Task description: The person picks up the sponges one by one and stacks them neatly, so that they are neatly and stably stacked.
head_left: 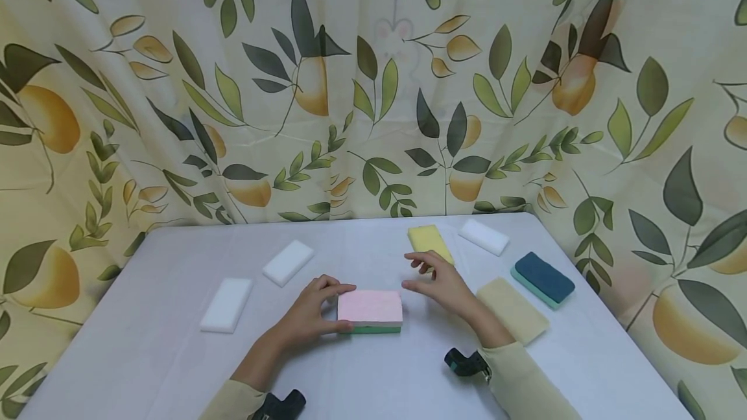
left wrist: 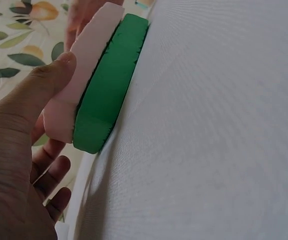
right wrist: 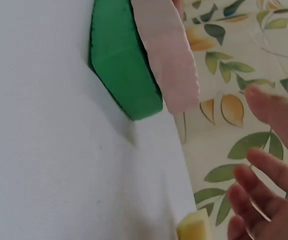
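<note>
A pink sponge (head_left: 370,306) lies flat on top of a green sponge (head_left: 377,329) near the middle of the table. My left hand (head_left: 315,310) holds the pink sponge at its left end, thumb on the near side and forefinger at the far corner. In the left wrist view the thumb presses on the pink sponge (left wrist: 91,65), while the green sponge (left wrist: 111,82) rests on the cloth beneath. Right of the stack, my right hand (head_left: 438,280) hovers apart from it, fingers loosely bent and holding nothing. The right wrist view shows that gap beside the pink sponge (right wrist: 171,65).
Two white sponges (head_left: 226,305) lie on the left side. Toward the right are a yellow sponge (head_left: 428,238), another white sponge (head_left: 484,236), a pale beige flat piece (head_left: 513,311) and a dark blue sponge on a teal one (head_left: 544,277). A patterned curtain (head_left: 373,148) hangs behind the table.
</note>
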Motion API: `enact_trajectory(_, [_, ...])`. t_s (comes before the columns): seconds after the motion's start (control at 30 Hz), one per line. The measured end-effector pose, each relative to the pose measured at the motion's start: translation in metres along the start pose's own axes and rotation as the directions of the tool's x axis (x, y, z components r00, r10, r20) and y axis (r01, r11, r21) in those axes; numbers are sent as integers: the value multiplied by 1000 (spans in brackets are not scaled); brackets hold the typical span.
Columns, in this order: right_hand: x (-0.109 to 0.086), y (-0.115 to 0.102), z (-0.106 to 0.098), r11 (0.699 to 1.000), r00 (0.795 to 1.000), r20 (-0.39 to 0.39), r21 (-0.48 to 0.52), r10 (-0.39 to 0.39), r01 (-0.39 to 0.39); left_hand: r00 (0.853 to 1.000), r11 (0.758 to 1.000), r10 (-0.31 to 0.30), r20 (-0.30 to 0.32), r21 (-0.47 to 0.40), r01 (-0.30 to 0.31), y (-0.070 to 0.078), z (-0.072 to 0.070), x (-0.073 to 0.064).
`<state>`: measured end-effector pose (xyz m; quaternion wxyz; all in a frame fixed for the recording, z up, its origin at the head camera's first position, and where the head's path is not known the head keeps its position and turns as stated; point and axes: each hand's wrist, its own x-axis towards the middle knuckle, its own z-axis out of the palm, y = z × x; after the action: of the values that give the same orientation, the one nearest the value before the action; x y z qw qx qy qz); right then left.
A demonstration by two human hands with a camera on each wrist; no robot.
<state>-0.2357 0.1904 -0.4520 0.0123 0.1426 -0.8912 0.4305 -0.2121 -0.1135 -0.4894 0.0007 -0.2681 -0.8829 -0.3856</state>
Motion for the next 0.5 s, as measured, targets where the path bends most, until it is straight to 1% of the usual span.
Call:
enact_trajectory(0.03, [2, 1, -1, 999, 999, -43, -16, 29, -30, 1000, 1000, 4, -1, -1, -4, 0, 0, 0])
enact_trajectory(0.1, [5, 3, -3, 996, 989, -125, -32, 80, -85, 1000, 1000, 7, -1, -4, -7, 0, 0, 0])
enact_trajectory(0.2, [11, 4, -5, 989, 961, -240, -27, 135, -146, 1000, 1000, 3, -1, -7, -3, 0, -1, -1])
enact_trajectory(0.27, [15, 6, -6, 986, 941, -298, -4, 160, -169, 1000, 1000, 2, -1, -7, -2, 0, -1, -1])
enact_trajectory(0.37, [20, 10, -6, 978, 911, -361, 18, 200, -208, 1000, 1000, 4, -2, -5, -4, 1, -1, -1])
enact_trajectory(0.5, [25, 19, -4, 963, 879, -399, 42, 261, -266, 1000, 1000, 2, -3, -11, -2, 1, -1, -1])
